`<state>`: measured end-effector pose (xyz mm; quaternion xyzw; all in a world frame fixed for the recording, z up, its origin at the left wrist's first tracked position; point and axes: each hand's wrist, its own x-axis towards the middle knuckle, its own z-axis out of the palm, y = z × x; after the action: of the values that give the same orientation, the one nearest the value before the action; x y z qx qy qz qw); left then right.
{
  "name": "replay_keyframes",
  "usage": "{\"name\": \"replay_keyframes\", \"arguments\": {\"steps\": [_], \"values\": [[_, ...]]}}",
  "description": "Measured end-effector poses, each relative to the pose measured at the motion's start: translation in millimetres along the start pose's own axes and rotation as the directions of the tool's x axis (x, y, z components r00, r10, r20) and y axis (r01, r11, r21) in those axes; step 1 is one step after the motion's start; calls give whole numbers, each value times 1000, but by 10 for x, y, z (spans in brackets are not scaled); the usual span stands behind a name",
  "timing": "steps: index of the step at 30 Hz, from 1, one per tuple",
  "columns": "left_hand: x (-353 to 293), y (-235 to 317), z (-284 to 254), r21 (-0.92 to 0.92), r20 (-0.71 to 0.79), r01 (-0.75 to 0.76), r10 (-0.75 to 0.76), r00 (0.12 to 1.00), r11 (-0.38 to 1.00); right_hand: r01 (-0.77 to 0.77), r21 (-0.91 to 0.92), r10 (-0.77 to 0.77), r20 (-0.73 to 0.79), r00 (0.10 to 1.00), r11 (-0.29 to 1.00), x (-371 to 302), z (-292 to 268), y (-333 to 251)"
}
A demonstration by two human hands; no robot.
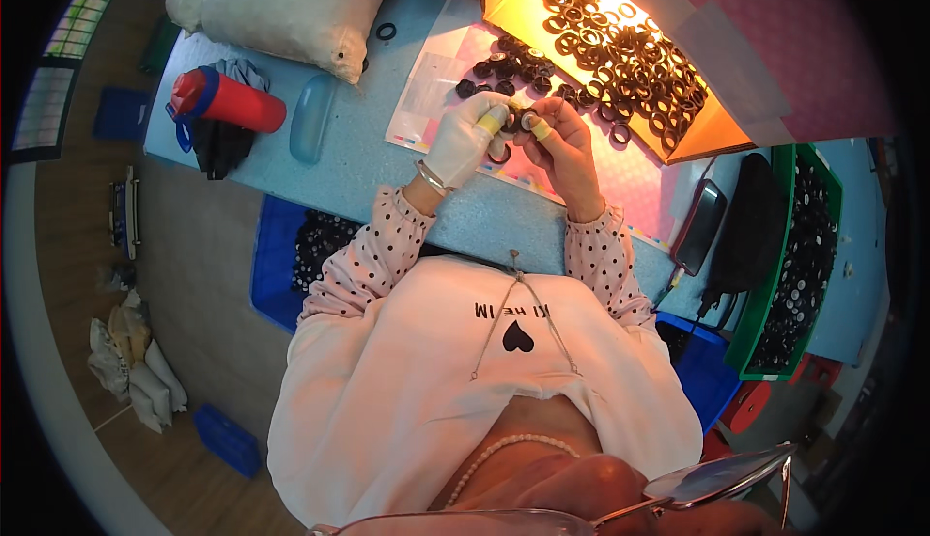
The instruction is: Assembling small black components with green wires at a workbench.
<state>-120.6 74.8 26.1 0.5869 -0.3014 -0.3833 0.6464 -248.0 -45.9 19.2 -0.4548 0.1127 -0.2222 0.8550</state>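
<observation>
Over the lit pink sheet [446,114], my hands meet fingertip to fingertip. My left hand [463,141], in a white glove with yellow tape on a finger, is closed on a small black round part [511,123]. Bare apart from yellow tape, my right hand [570,156] pinches another small round part [528,121] with a pale centre, right beside the first. Whether the two parts are joined I cannot tell. A black ring [500,154] lies just under my left fingers. Beyond my hands is a cluster of black round pieces [504,69].
Many black rings [620,51] lie in a lit open box [702,134]. On the left are a red bottle [242,100], a blue case [312,119] and a stuffed sack [291,8]. A phone [699,221], black pouch [746,221] and green tray [775,357] stand right.
</observation>
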Motion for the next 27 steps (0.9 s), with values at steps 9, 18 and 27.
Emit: {"name": "replay_keyframes", "arguments": {"steps": [9, 18, 27], "values": [[34, 28, 137, 254, -173, -157, 204, 963, 954, -39, -53, 39, -12, 999, 998, -12, 12, 27], [-89, 85, 31, 180, -6, -3, 4, 1000, 984, -27, -142, 22, -35, 999, 990, 11, -71, 72], [-137, 25, 23, 509, 35, -226, 242, 970, 831, -157, 22, 158, -18, 987, 987, 28, -182, 113]]}}
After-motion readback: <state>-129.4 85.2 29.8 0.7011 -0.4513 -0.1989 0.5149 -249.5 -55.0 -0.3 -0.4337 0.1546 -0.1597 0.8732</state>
